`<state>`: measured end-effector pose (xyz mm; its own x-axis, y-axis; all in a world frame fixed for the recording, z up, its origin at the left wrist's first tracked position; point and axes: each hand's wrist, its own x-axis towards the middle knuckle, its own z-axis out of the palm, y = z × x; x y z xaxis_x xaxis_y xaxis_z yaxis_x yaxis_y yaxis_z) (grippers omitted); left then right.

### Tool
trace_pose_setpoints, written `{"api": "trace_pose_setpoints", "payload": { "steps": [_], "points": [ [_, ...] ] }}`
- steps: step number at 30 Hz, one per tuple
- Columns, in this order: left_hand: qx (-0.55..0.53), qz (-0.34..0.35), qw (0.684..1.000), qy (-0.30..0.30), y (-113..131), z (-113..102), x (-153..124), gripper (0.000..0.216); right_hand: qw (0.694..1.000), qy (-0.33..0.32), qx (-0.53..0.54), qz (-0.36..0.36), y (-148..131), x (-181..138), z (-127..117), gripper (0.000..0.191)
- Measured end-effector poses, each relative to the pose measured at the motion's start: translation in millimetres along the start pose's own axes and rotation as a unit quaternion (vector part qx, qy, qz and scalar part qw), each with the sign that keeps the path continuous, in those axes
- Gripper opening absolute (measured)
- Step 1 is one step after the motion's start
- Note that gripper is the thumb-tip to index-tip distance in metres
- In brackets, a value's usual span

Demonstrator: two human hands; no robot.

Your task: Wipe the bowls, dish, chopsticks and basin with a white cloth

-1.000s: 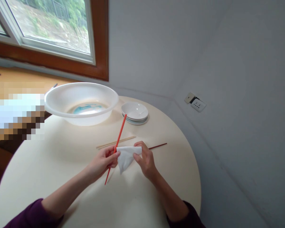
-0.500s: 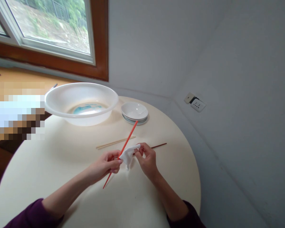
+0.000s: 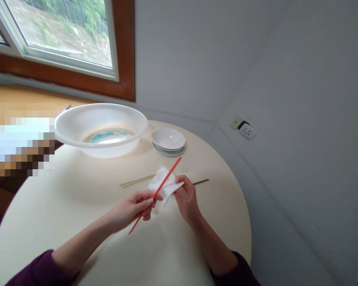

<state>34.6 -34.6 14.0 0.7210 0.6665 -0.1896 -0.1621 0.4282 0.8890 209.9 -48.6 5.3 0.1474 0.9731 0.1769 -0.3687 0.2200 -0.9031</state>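
Note:
My left hand (image 3: pixel 141 203) pinches a red chopstick (image 3: pixel 169 173) near its middle. The stick slants, its thick end up to the right and its thin tip low on the left. A white cloth or tissue (image 3: pixel 167 191) is gripped by my right hand (image 3: pixel 185 197) and spreads open behind the chopstick. Under the hands, a dark brown chopstick (image 3: pixel 201 182) lies on the table, partly hidden by my right hand. A pair of light wooden chopsticks (image 3: pixel 137 180) rests farther back, their right ends covered by the cloth.
On the round cream table (image 3: pixel 86 206) stands a large translucent basin (image 3: pixel 113 151) with something blue at its bottom. Right of it is a stack of white dishes (image 3: pixel 168 139). A wooden surface (image 3: pixel 26 93) lies beyond at left, below the window. A wall socket (image 3: pixel 247 130) is at right.
The cloth, earlier bunched between both hands, is now spread behind the chopstick and held by my right hand. The chopstick's upper end has shifted slightly right and down.

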Motion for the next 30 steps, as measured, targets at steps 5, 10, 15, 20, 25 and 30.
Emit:
{"api": "trace_pose_setpoints", "payload": {
  "steps": [5, 10, 15, 20, 25, 30],
  "points": [
    [-0.012, -0.029, 0.999, -0.022, 0, 2, -1, 0.028, 0.994, -0.035, 0.084, 0.061, -2, -1, 3, 0.026],
    [0.012, -0.038, 0.999, -0.023, -1, 4, -1, 0.034, 0.992, -0.012, 0.081, 0.097, 1, 0, 2, 0.047],
    [0.024, -0.052, 0.998, -0.033, -2, 4, 0, 0.038, 0.991, -0.035, 0.063, 0.114, 4, 2, 3, 0.05],
    [0.05, -0.058, 0.996, -0.04, 0, 6, -1, 0.034, 0.981, -0.112, 0.031, 0.154, 9, -3, 4, 0.035],
    [0.077, -0.058, 0.994, -0.051, 2, 7, -3, 0.025, 0.971, -0.163, 0.027, 0.173, 6, -6, 5, 0.036],
    [0.121, -0.059, 0.99, -0.046, 0, 5, -3, 0.022, 0.961, -0.193, -0.005, 0.199, -1, -5, 5, 0.036]
  ]
}}
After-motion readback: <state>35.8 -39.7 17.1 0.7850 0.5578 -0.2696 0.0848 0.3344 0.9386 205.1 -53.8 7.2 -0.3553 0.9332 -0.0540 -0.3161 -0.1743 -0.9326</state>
